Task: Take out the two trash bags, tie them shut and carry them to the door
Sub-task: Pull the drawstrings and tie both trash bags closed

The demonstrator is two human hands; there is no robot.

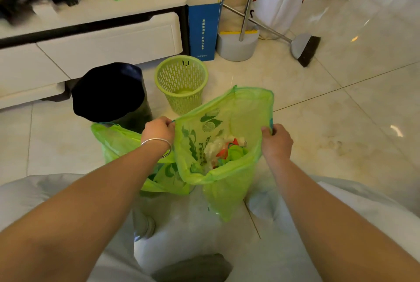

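Trash bag hangs open between us: our left hand and right hand pinch its rim.

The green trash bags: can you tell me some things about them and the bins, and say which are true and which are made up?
1. Both hands hold the open green bag by its rim. True: the left hand and right hand each pinch one side of the green bag.
2. That bag is already tied shut. False: its mouth is wide open and the trash inside shows.
3. The green basket has a bag in it. False: it stands with no bag inside.
4. A second green bag sits on the floor by the left arm. True.
5. The black bin stands to the right of the basket. False: it stands to its left.
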